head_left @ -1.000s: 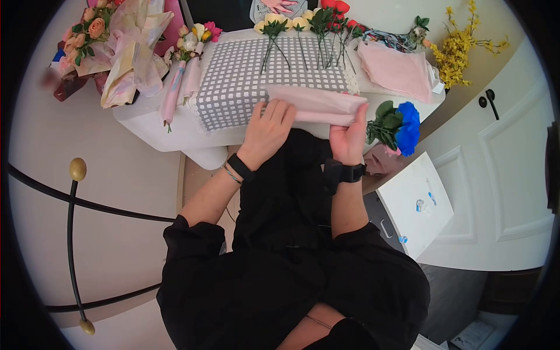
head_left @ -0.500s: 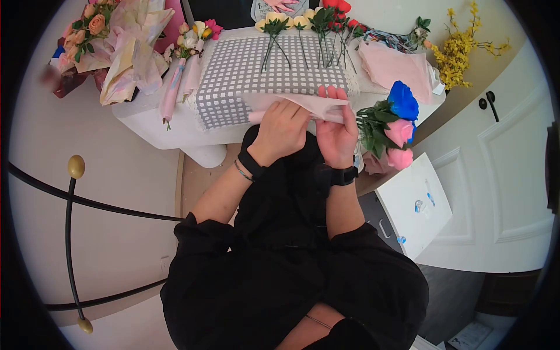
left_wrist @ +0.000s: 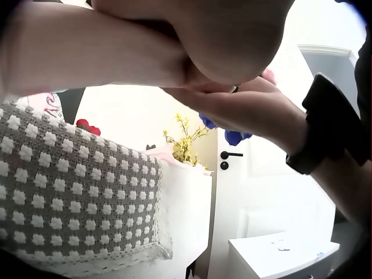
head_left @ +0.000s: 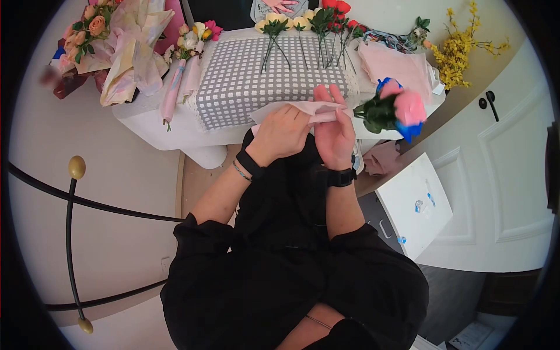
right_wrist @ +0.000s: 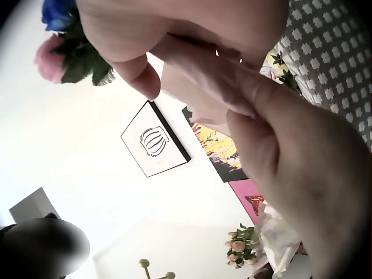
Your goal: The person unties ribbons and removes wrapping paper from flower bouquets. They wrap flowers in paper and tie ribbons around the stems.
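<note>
The step in hand seems to be wrapping pink paper (head_left: 321, 111) around the lower part of the blue and pink flowers (head_left: 410, 107). The left hand (head_left: 282, 135) pinches the paper with thumb and fingers; the right hand (head_left: 335, 141) holds it under the thumb, with two fingers slightly apart behind. The paper is above the checked cloth's (head_left: 230, 87) near edge, the blooms beyond the right hand. Next move probably needs gentle, even rolling

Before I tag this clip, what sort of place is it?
Probably a home room or small studio used for flower arranging: loose cream flowers and a wrapped bouquet on the table, plus pink and blue flowers at the right hand.
</note>
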`<state>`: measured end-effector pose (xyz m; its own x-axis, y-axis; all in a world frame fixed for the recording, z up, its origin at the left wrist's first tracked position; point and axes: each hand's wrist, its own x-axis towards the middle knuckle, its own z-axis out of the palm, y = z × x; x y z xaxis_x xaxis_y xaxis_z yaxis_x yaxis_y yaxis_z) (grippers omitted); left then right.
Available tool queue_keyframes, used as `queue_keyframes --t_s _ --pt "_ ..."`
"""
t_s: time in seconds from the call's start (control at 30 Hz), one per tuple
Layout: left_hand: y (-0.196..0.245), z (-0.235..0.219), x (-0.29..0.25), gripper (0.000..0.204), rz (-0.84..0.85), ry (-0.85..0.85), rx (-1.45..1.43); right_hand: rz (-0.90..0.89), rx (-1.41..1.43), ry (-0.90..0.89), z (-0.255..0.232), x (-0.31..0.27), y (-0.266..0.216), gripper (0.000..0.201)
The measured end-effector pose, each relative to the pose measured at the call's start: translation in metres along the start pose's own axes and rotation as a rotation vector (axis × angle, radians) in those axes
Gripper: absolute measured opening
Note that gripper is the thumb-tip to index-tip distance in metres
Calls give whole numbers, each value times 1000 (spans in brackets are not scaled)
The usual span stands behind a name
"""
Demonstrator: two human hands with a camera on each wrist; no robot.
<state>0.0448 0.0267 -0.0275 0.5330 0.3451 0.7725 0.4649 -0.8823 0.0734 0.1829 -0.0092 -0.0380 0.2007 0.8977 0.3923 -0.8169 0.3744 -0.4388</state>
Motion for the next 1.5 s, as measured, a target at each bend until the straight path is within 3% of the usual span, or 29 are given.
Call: queue_keyframes --t_s 0.07,0.27,0.5,0.7,0.77,0.9,1.07,1.27,1.4,1.5 --pt "3 -4 -1 23 -75 -71 -67 43 23 -70 -2 1 -2 52" --pt "-10 6 -15 19 -113 -234 87 -16 -1 210 -1 4 -9 46" --pt "-32 2 -34 15 -33 -198 251 -128 14 358 -11 9 -25 44" --pt "-26 -25 -29 19 -166 -294 489 -192 54 386 -18 11 -30 42" --pt "-10 -26 -20 29 -90 -22 515 -198 76 379 -19 12 -27 44" --pt "19 -8 -10 33 -30 5 359 -151 102 393 -8 8 -12 39" --pt "17 10 2 23 33 82 177 -130 54 393 9 4 -15 42" --pt "19 5 14 16 -162 141 -61 -168 106 107 11 0 -18 50" --pt "17 1 12 18 -152 101 16 -159 -27 168 9 3 -15 39" --pt "14 0 6 21 -37 90 77 -146 -59 187 5 4 -15 32"
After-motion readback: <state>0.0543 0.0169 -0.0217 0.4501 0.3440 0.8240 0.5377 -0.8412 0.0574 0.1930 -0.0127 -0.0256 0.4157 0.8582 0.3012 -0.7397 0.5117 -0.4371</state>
